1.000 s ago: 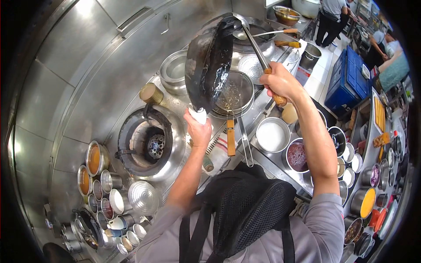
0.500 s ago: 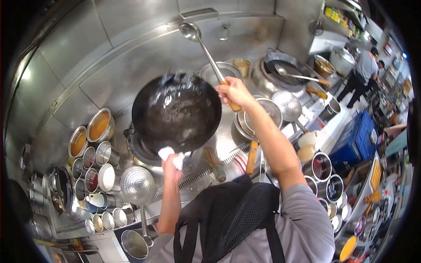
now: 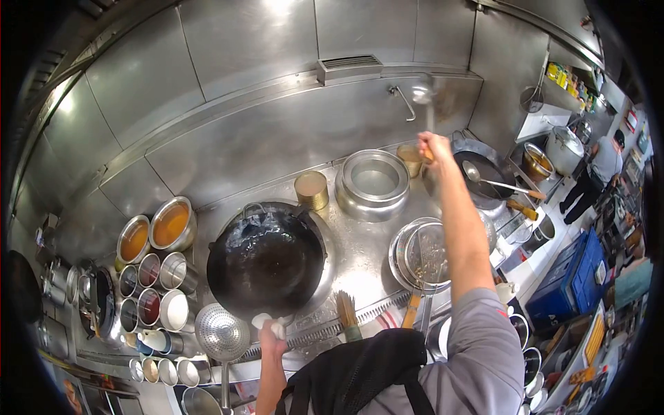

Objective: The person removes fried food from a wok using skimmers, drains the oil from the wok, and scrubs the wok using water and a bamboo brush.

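Note:
A black wok with a wet, shiny inside rests on the burner to the left of centre. At its near rim, my left hand is closed around a folded white cloth pressed against the edge. Far to the right, my right hand grips the wooden handle of a ladle, raised with its bowl up near the steel back wall and smeared by motion. A wall faucet is just left of the ladle. Below and left of this hand stands a steel pot of water.
Several seasoning cups and two bowls of orange liquid stand at the left. A perforated skimmer lies before them. Strainers and a bamboo brush are near me. A second wok sits right; a person stands beyond.
My right hand has swung the ladle from above the wok to the right and back. The wok has come down level on the burner, my left hand still at its rim. The view has shifted.

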Action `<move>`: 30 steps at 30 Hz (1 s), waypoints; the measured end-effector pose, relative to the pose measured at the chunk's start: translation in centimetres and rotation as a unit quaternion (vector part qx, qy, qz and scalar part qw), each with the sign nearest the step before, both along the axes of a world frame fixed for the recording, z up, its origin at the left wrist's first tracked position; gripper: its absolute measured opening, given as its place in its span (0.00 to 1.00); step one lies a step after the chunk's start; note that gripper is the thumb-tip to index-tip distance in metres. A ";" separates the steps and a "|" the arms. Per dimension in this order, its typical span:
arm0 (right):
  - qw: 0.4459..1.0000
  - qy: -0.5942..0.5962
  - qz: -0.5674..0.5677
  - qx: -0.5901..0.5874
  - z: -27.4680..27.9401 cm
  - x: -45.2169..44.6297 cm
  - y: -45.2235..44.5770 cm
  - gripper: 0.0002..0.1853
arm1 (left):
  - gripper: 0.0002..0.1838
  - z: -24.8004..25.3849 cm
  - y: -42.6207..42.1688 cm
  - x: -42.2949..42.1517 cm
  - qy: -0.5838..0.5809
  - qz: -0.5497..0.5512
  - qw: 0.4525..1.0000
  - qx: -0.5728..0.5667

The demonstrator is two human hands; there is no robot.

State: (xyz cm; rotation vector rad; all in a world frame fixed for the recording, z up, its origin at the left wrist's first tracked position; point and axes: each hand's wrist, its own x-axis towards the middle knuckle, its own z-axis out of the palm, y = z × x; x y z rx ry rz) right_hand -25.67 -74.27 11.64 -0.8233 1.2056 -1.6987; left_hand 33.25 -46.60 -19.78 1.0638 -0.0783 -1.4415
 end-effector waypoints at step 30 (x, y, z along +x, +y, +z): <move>0.985 0.163 -0.048 0.008 2.5 -5.2 7.4 0.08 | 0.13 1.8 0.5 -0.2 -0.041 -0.076 0.994 0.067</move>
